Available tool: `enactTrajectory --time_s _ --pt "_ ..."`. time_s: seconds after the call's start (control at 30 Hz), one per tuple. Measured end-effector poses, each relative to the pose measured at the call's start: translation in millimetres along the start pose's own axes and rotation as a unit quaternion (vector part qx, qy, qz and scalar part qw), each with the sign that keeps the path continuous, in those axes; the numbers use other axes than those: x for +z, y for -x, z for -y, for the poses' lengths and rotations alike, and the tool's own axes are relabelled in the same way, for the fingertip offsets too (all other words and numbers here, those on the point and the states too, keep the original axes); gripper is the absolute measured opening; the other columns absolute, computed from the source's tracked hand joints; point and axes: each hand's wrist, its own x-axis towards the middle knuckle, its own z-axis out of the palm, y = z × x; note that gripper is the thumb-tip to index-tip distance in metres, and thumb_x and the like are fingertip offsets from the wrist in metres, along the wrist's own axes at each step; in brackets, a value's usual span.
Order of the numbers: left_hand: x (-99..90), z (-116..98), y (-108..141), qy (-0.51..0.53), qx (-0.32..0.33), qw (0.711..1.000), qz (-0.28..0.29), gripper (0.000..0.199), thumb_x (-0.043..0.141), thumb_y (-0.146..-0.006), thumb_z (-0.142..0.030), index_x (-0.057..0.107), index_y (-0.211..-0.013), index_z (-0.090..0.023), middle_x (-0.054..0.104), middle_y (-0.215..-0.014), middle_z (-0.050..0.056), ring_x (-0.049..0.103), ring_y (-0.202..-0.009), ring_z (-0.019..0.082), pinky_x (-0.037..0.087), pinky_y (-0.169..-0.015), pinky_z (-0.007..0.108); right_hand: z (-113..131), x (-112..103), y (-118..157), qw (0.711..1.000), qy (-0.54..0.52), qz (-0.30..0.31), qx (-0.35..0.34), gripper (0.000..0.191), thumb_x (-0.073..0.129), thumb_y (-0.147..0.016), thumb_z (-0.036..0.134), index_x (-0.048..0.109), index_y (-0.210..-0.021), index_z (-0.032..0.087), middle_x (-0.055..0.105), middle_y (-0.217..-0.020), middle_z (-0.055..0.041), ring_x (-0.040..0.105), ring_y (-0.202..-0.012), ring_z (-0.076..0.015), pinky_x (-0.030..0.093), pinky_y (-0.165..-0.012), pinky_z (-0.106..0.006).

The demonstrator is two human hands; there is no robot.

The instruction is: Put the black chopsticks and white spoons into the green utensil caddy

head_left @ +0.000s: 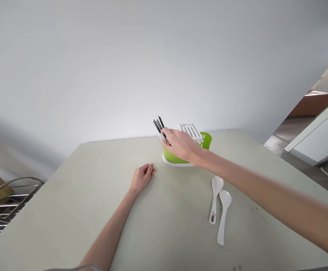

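A green and white utensil holder [206, 140] stands at the table's back edge, against the wall. Several black chopsticks [159, 123] stick up from its left end. My right hand [180, 143] reaches over the holder, its fingers closed around a white piece [161, 137], perhaps a spoon, beside the chopsticks; the hand hides much of the holder. My left hand [142, 178] rests on the table in front of it, fingers curled in with nothing visible inside. Two white spoons [217, 183] [225, 199] lie side by side below my right forearm.
The pale table [164, 226] meets a plain wall [124, 75] at the back. A metal rack [8, 203] stands beyond the table's left edge. To the right are a white panel [319, 131] and a tiled floor.
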Motion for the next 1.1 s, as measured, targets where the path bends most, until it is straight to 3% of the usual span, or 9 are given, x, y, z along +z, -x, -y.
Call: enactTrajectory --time_s 0.07,0.2,0.3,0.43,0.53,0.7,0.87,0.97,1.1 --pt "-0.1 0.4 -0.3 -0.004 0.001 1.000 0.001 0.053 0.045 -0.099 -0.064 0.065 -0.078 -0.019 0.057 -0.063 -0.002 0.047 -0.054 0.013 0.040 -0.058 0.027 -10.6 -4.5 24.5 0.998 -0.037 -0.004 -0.055 0.025 0.045 -0.107 0.025 0.055 -0.129 0.017 0.075 -0.106 -0.0092 0.068 -0.078 -0.0200 0.040 -0.064 -0.029" --pt "-0.3 -1.9 -0.5 -0.024 0.001 1.000 0.001 0.053 0.045 -0.100 -0.063 0.066 -0.078 -0.019 0.058 -0.063 -0.002 0.046 -0.053 0.013 0.040 -0.058 0.026 -44.6 -1.9 82.1 0.982 -0.024 0.063 -0.179 0.024 0.040 -0.108 0.026 0.063 -0.114 0.019 0.074 -0.090 -0.0033 0.054 -0.056 -0.0134 0.025 -0.054 -0.029" --pt "-0.2 -5.0 -0.7 -0.031 0.001 1.000 0.000 0.053 0.045 -0.100 -0.063 0.066 -0.077 -0.020 0.058 -0.062 -0.001 0.048 -0.054 0.013 0.041 -0.059 0.027 -77.4 7.8 122.9 0.973 0.012 0.115 -0.202 0.030 0.036 -0.108 0.026 0.066 -0.109 0.021 0.072 -0.086 -0.0042 0.054 -0.056 -0.0145 0.022 -0.055 -0.030" --pt "0.5 -7.1 -0.6 -0.033 -0.001 0.999 -0.001 0.054 0.045 -0.099 -0.064 0.065 -0.077 -0.020 0.058 -0.063 -0.001 0.048 -0.054 0.013 0.041 -0.059 0.027 -119.0 18.1 162.5 0.975 -0.026 0.211 -0.070 0.028 0.041 -0.105 0.038 0.066 -0.106 0.025 0.075 -0.093 -0.0056 0.067 -0.067 -0.0198 0.035 -0.061 -0.030" --pt "0.9 -8.1 -0.1 -0.038 -0.004 0.999 -0.005 0.054 0.045 -0.099 -0.065 0.066 -0.078 -0.020 0.058 -0.062 -0.001 0.047 -0.054 0.013 0.040 -0.059 0.027 -139.4 21.0 179.6 0.955 -0.094 0.276 0.052 0.030 0.045 -0.101 0.049 0.064 -0.107 0.027 0.077 -0.100 -0.0045 0.073 -0.081 -0.0241 0.044 -0.069 -0.033" --pt "0.9 -9.9 0.1 -0.048 -0.005 0.999 -0.007 0.054 0.045 -0.100 -0.065 0.066 -0.079 -0.020 0.058 -0.062 -0.002 0.047 -0.055 0.013 0.040 -0.059 0.027 -149.8 28.3 191.3 0.912 -0.214 0.294 0.191 0.035 0.046 -0.099 0.057 0.053 -0.111 0.025 0.078 -0.108 -0.0053 0.074 -0.070 -0.0211 0.049 -0.071 -0.034" --pt "1.3 -9.3 -0.7 -0.049 -0.004 0.999 -0.006 0.054 0.045 -0.100 -0.066 0.066 -0.079 -0.020 0.058 -0.064 -0.002 0.048 -0.055 0.014 0.041 -0.060 0.027 -149.7 45.6 189.6 0.903 -0.257 0.259 0.228 0.038 0.052 -0.095 0.058 0.052 -0.113 0.025 0.078 -0.108 -0.0056 0.074 -0.070 -0.0216 0.051 -0.069 -0.034" --pt "1.6 -9.0 -0.8 -0.048 -0.006 0.999 -0.007 0.053 0.045 -0.099 -0.066 0.065 -0.079 -0.021 0.058 -0.063 -0.002 0.048 -0.055 0.014 0.041 -0.060 0.027 -146.4 56.9 185.5 0.895 -0.275 0.265 0.230 0.034 0.054 -0.093 0.056 0.059 -0.103 0.024 0.077 -0.107 -0.0062 0.075 -0.072 -0.0217 0.050 -0.066 -0.032" --pt "2.0 -8.5 -0.5 -0.046 -0.004 0.999 -0.007 0.053 0.046 -0.099 -0.065 0.066 -0.079 -0.021 0.058 -0.063 -0.002 0.047 -0.055 0.014 0.041 -0.059 0.027 -139.4 66.9 180.1 0.896 -0.291 0.251 0.222 0.032 0.051 -0.096 0.052 0.061 -0.091 0.023 0.077 -0.088 -0.0059 0.071 -0.070 -0.0212 0.049 -0.064 -0.031"
